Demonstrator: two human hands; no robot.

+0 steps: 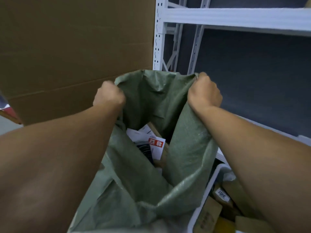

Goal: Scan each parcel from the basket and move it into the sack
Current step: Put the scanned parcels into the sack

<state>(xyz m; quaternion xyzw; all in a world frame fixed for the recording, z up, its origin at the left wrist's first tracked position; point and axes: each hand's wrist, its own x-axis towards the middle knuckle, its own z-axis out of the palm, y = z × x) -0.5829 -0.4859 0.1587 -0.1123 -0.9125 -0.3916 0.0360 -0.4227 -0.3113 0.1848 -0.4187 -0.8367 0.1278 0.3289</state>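
Forearms framed the limp green woven sack [151,190], left hand [109,96] and right hand [204,93] each fisted on its bunched rim, judged the surest hold on such soft, slack cloth, parcels [151,143] lying inside, basket [210,187] near right.

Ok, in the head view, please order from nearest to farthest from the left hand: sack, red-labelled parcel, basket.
1. sack, rim gripped by the left hand.
2. red-labelled parcel, inside the sack, lower right.
3. basket, beyond the sack, far lower right.
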